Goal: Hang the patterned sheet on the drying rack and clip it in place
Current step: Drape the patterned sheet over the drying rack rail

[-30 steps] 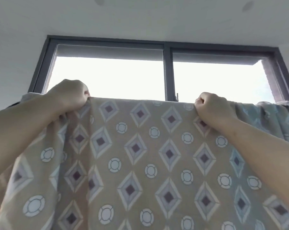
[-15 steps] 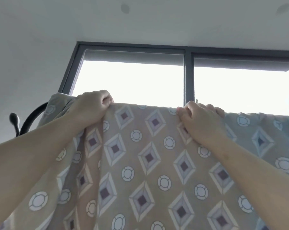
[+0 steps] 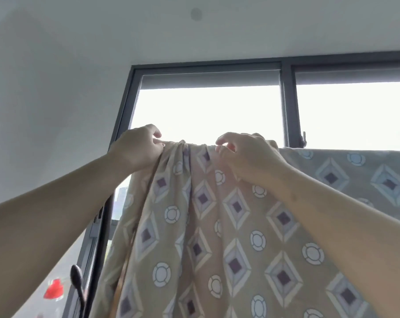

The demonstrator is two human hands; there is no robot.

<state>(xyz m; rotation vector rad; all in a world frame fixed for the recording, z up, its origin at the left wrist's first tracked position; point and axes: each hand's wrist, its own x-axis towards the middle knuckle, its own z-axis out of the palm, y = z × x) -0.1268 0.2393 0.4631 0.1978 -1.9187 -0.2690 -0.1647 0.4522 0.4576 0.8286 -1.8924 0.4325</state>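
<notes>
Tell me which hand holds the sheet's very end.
The left hand: the patterned sheet stops at it, while beyond the right hand the sheet spreads on flat.

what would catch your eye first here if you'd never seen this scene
The patterned sheet, beige with diamonds and rings, fills the centre and lower right, hanging from a bunched top edge. The left hand and right hand both grip that edge, close together at mid-frame. Behind them glares a bright window in a dark frame.

Patterned sheet [image 3: 217, 226], tan with diamond and ring motifs, is hanging from its top edge, bunching into vertical folds at the left.
</notes>
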